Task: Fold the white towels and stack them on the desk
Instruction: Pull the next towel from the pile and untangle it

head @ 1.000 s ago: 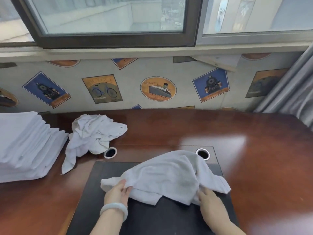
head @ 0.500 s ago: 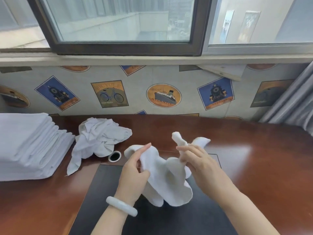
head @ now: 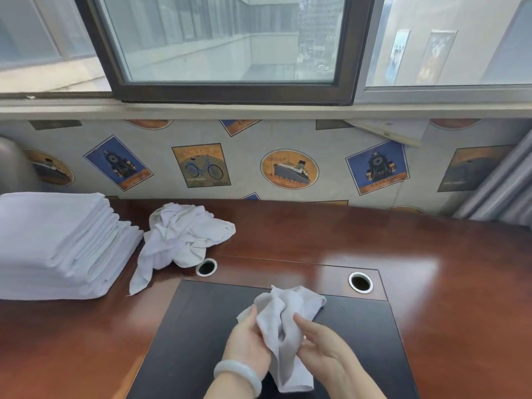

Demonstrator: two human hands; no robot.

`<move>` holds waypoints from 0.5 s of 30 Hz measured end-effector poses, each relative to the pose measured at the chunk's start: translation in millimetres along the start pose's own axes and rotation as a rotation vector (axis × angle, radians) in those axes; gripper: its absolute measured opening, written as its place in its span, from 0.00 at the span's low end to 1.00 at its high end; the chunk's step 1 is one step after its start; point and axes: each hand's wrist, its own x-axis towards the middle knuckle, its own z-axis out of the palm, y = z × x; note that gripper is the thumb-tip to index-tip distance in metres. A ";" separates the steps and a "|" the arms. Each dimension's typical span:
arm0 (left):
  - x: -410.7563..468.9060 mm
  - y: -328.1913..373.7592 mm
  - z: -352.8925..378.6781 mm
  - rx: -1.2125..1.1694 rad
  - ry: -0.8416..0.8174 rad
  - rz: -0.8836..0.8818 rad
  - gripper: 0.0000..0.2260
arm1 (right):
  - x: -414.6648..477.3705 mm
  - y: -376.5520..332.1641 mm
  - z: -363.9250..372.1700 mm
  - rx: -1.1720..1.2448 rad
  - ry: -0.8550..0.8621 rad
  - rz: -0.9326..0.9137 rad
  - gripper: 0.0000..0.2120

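Observation:
A crumpled white towel (head: 283,326) hangs bunched between both hands above the dark desk pad (head: 195,326). My left hand (head: 249,341), with a pale bangle on the wrist, grips its left side. My right hand (head: 322,344) holds its right side, fingers reaching into the folds. A stack of folded white towels (head: 57,243) sits at the far left of the desk. Beside the stack lies another crumpled white towel (head: 184,237), unfolded.
The brown wooden desk (head: 403,269) has two round cable holes, a left cable hole (head: 206,266) and a right cable hole (head: 360,282), behind the pad. A papered wall and a window close off the far side; a grey curtain (head: 503,182) hangs at right.
The towel lay spread on the pad a second ago; both hands lifted and gathered it, and now hold it lower and nearer to me. The view has tilted up a little.

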 end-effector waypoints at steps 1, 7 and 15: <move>0.5 -0.1 0.0 0.050 0.020 0.025 0.17 | -1.3 -0.5 1.2 -0.031 -0.020 -0.013 0.11; -1.3 13.0 11.8 0.894 0.086 0.490 0.40 | -7.9 -14.0 26.6 -0.587 0.055 -0.568 0.12; -18.4 17.5 36.8 1.443 0.001 0.775 0.37 | -20.6 -12.1 43.5 -0.580 0.052 -0.671 0.08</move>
